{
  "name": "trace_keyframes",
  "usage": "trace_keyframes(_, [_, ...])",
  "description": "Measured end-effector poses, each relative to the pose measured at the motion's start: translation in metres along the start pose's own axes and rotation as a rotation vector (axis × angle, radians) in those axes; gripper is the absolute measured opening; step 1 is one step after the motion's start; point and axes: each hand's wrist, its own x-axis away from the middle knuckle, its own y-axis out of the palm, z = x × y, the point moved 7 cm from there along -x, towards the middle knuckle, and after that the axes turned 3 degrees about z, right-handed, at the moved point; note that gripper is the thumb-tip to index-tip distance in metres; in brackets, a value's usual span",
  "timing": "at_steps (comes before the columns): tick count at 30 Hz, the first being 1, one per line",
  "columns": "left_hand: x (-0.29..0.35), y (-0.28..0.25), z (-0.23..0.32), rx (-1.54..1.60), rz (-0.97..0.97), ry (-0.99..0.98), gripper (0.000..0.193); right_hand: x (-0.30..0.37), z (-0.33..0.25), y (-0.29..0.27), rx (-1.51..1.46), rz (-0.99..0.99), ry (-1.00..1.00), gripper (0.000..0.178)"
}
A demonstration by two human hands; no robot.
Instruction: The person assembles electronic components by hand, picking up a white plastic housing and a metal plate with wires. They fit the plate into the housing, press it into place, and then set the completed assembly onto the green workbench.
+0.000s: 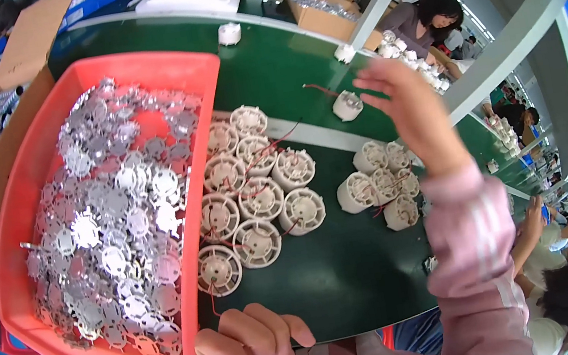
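My right hand (410, 111) reaches over the belt with its fingers stretched out and nothing visible in them. Just left of its fingertips, a white round plastic housing (347, 105) with a red wire rests on the green surface. My left hand (254, 347) is low at the table's near edge, beside the tray's lower right corner. Its fingers are loosely bent and apart, and no object shows in them. A red plastic tray (194, 227) holds a heap of shiny toothed metal discs (115, 254). Right of it stand several white round housings (260, 197) with red wires.
A second group of white housings (375, 189) stands near my right forearm. Single housings (229, 34) sit farther back. A cardboard box (6, 138) of metal cylinders is left of the tray. A pale frame post (510, 44) rises at right; co-workers (433, 19) sit beyond.
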Motion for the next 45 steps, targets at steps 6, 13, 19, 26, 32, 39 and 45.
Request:
trace_keyframes(6, [0.004, 0.019, -0.002, 0.127, -0.079, 0.07, 0.029, 0.227, -0.034, 0.062, -1.093, -0.498, 0.84, 0.056])
trace_keyframes(13, [0.029, 0.038, -0.002, 0.091, -0.171, 0.089, 0.029, 0.265, -0.014, 0.055, -1.45, -0.415, 0.862, 0.051])
trace_keyframes(19, [0.045, 0.053, 0.0, 0.076, -0.243, 0.103, 0.028, 0.275, -0.023, 0.045, -1.468, -0.406, 0.818, 0.05])
trace_keyframes(26, [0.053, 0.06, 0.0, 0.061, -0.264, 0.089, 0.026, 0.283, -0.023, 0.04, -1.526, -0.42, 0.815, 0.05])
trace_keyframes(32, [0.056, 0.061, 0.001, 0.042, -0.26, 0.089, 0.025, 0.285, -0.023, 0.038, -1.546, -0.438, 0.818, 0.051])
trace_keyframes(39, [0.059, 0.063, 0.002, 0.027, -0.258, 0.111, 0.024, 0.285, -0.025, 0.037, -1.555, -0.452, 0.814, 0.051])
trace_keyframes(45, [0.06, 0.063, 0.001, 0.041, -0.296, 0.115, 0.022, 0.283, -0.024, 0.033, -1.639, -0.392, 0.826, 0.051])
